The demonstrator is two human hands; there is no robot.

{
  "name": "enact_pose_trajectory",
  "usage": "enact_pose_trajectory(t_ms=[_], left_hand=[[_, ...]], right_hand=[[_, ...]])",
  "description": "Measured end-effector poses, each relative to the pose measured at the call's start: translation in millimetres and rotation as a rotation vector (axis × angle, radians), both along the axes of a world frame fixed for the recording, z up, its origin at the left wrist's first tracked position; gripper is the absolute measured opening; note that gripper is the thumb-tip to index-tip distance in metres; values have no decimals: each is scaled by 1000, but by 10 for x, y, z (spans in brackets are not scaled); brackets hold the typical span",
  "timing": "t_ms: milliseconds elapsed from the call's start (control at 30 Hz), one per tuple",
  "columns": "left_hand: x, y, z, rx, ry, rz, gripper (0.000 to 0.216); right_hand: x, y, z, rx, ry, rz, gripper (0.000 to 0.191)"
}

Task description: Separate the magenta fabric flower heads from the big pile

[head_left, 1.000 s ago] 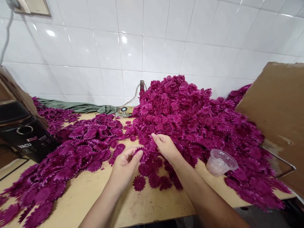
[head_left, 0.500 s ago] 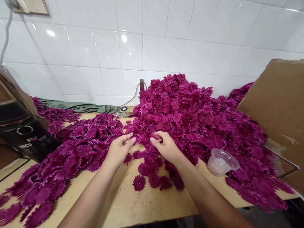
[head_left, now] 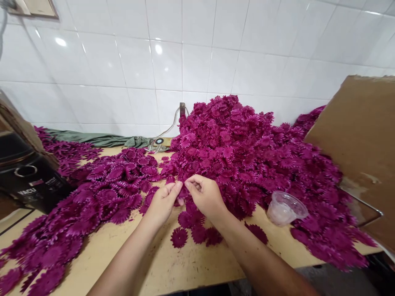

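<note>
My left hand (head_left: 163,202) and my right hand (head_left: 206,196) meet over the middle of the table, thumbs and fingertips pinched close together. Between the fingertips is a purple artificial flower piece, mostly covered by the fingers. Several loose scalloped flower pieces (head_left: 179,237) lie flat just below the hands. Behind my right hand rises a large heap of the same purple flower pieces (head_left: 228,152). A lower pile of purple flower pieces (head_left: 95,197), some overlapping in rows, spreads to the left of my left hand.
To the right stands a clear plastic cup (head_left: 285,209) with whitish contents, in front of a cardboard box (head_left: 354,139). At left is a black canister (head_left: 31,176). A green cloth (head_left: 101,137) lies along the tiled wall. The yellowish table (head_left: 185,271) ends near me.
Both hands have come together, and the fingertips now nearly touch. The loose pieces under my right forearm look rearranged, with one now showing to its right. The view has shifted slightly.
</note>
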State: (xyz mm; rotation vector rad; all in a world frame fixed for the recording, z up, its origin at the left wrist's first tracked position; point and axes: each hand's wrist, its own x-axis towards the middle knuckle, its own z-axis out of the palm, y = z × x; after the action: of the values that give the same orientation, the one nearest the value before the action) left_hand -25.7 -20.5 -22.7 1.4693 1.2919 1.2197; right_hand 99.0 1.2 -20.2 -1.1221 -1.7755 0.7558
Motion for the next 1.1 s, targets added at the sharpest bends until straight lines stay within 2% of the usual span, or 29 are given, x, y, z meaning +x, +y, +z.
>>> enact_pose_trajectory(t_ms=[133,333,433,567,600,700,733,800,867,967,1100], left_hand=[[48,-83,-40,6,27,-10,22],[19,-110,-29,40,-21,48,24],[2,-215,2,16,-51,51,25],[-19,-384,29,-14,-51,-27,22],[-24,-396,36,-20,-66,-34,21],[-32,-343,45,-34,-133,-23,19],[-31,-309,41,-31,-144,-15,20],[-26,-244,15,-28,-148,-3,21],[-16,-193,-26,-35,-150,33,24],[10,-152,-82,-59,-140,98,33],[44,-155,-84,-75,-173,74,43]], right_hand=[[15,33,27,169,-247,-251,16],[-138,107,94,232,-333,-322,17],[-109,239,152,191,-342,-405,17],[90,407,187,114,-325,-499,17],[131,411,180,120,-324,-470,18],[182,300,142,170,-311,-331,43],[182,232,132,191,-291,-287,46],[172,76,122,199,-219,-196,34],[152,-75,125,131,-120,-83,22],[96,-238,126,18,-59,60,16],[16,-286,86,-92,-3,188,10]])
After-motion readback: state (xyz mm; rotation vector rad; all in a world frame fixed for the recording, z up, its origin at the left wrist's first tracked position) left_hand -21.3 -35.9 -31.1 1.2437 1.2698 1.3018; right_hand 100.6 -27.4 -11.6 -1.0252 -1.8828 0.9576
